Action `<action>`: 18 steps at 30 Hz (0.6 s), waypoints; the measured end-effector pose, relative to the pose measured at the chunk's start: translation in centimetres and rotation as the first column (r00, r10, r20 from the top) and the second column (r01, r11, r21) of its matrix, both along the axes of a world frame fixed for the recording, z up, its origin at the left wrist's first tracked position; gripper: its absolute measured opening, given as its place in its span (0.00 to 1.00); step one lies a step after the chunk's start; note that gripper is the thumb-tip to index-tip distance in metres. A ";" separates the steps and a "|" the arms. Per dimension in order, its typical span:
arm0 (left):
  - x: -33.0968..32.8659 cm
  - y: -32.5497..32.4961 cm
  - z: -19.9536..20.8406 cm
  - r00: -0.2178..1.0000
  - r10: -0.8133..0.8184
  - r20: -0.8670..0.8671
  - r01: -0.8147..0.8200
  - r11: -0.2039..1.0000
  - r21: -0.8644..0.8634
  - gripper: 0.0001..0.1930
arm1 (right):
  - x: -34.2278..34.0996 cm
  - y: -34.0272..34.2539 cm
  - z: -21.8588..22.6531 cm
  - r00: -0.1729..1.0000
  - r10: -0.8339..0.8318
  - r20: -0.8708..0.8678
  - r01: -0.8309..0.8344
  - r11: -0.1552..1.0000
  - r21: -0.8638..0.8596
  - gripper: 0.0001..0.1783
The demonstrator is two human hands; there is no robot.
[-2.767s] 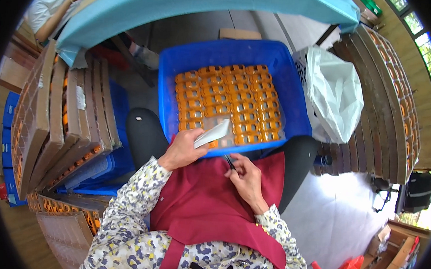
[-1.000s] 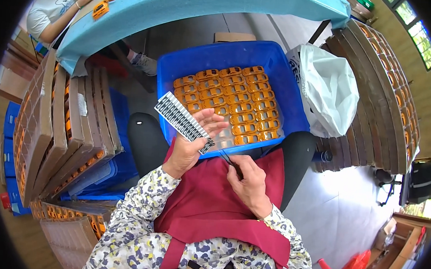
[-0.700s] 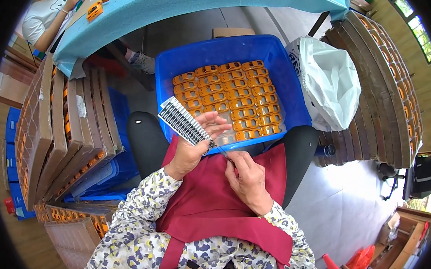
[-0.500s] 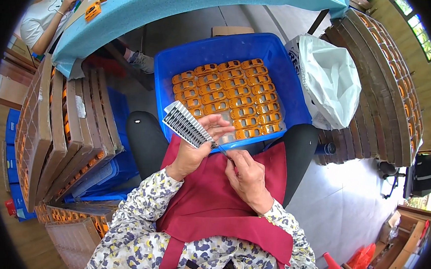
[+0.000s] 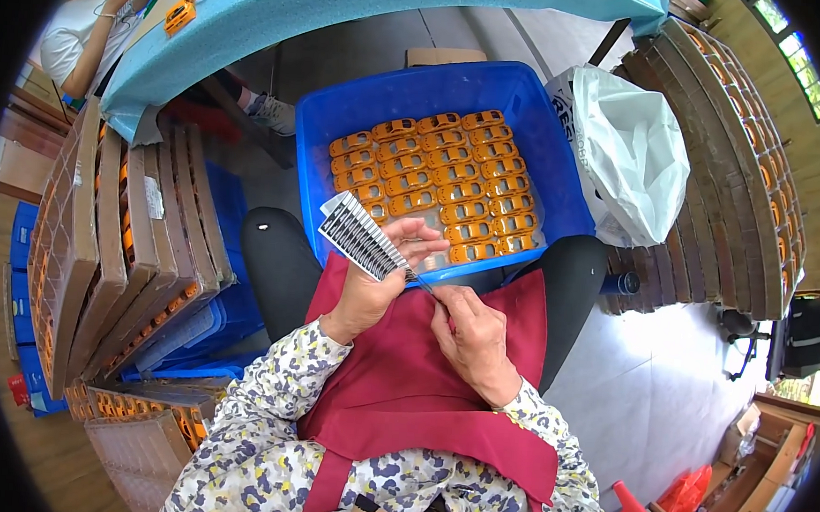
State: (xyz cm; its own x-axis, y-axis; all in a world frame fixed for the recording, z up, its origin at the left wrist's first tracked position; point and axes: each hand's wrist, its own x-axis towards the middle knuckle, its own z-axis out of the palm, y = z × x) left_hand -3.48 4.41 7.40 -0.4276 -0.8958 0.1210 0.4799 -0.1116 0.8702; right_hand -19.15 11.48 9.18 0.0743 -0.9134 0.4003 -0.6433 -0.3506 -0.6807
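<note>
My left hand (image 5: 370, 296) holds a white sheet (image 5: 359, 238) with rows of black printed shapes, which looks like a sheet of stickers. Its thumb presses on the sheet's lower end while the fingers spread out behind. Close beside it, my right hand (image 5: 472, 340) pinches with thumb and forefinger at a thin dark sliver by the sheet's lower tip; what that sliver is I cannot make out. Beyond both hands, a blue plastic bin (image 5: 535, 99) contains rows of orange toy car bodies (image 5: 448, 171).
Stacked brown trays of orange car bodies stand at left (image 5: 111, 238) and right (image 5: 715, 181). A white plastic bag (image 5: 632, 157) hangs beside the bin. Across the far side runs a blue-covered table (image 5: 387, 15); a co-worker (image 5: 85, 34) sits at its left end.
My hands keep nearly the same pose, and the sheet tilts slightly. At far left, the co-worker's hands have moved a little.
</note>
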 end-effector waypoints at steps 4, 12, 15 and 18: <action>-0.1 0.0 0.1 1.000 0.011 0.026 -0.011 1.000 0.001 0.32 | 0.0 0.0 -0.1 1.000 -0.003 -0.004 0.003 1.000 0.006 0.15; -0.2 0.2 -0.1 1.000 0.013 0.028 -0.013 1.000 0.019 0.31 | 0.1 0.1 -0.1 1.000 -0.027 0.007 0.026 1.000 0.012 0.15; -0.1 0.3 -0.2 1.000 0.008 0.017 -0.009 1.000 0.023 0.31 | 0.1 0.1 -0.1 1.000 -0.020 0.003 0.020 1.000 0.018 0.15; -0.1 0.2 -0.4 1.000 -0.006 0.009 0.006 1.000 0.023 0.33 | 0.0 0.1 -0.1 1.000 -0.008 0.008 0.008 1.000 0.014 0.15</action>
State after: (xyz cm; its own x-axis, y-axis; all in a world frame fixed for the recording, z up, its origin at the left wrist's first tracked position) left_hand -3.53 4.59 7.01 -0.4340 -0.8957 0.0970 0.4715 -0.1341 0.8716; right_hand -19.12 11.62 9.10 0.0638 -0.9196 0.3877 -0.6407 -0.3355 -0.6906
